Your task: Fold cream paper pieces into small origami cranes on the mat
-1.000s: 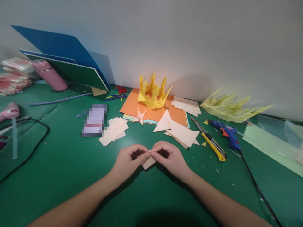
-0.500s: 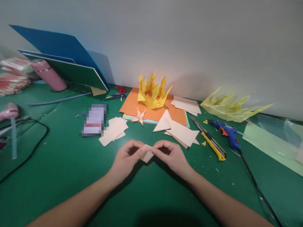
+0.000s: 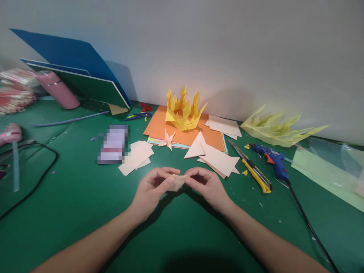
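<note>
Paper [image 3: 178, 183], peach and partly folded, is held over the green table [image 3: 85, 197] between the two hands, the left hand [image 3: 152, 189] pinching one side with thumb and fingers and the right hand [image 3: 209, 187] gripping the other, probably to steady its creases. Both wrists angle inward, forearms spread wide. Matching cut sheets [image 3: 138, 157] lie just beyond, seemingly for easy reach, while a yellow utility knife [image 3: 256, 176] rests apart at right.
</note>
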{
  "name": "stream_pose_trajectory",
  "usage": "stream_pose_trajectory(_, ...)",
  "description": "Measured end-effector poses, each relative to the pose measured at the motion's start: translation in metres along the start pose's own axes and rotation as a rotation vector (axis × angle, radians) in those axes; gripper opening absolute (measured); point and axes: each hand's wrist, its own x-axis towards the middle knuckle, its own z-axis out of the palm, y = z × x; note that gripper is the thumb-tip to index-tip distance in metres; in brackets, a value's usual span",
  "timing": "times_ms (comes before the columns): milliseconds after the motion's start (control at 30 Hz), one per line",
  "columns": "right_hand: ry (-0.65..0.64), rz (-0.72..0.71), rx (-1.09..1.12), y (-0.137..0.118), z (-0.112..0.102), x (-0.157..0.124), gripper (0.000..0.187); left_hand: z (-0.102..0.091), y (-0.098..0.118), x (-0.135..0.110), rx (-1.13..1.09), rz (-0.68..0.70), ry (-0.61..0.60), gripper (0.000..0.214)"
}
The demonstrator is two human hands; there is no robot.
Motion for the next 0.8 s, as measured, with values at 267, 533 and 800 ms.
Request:
stream_pose_trajectory(267, -0.013, -0.121, -0.035, 0.0, 0.002, -0.001, 0.019, 0.001, -0.005, 0.0, -0.041, -0.03, 0.089, 0.027)
stream_pose_trajectory(533, -0.159, -0.197, -0.034, 0.011, 0.007, -0.005, 0.061, 0.005, 0.001, 0.003, -0.56, -0.276, 0.118, 0.03)
stream_pose_trajectory(800, -0.084, -0.324, -0.168, 0.007, 0.017, -0.011, 0.03, 0.014, -0.007, -0.005, -0.721, -0.377, 0.002, 0.019)
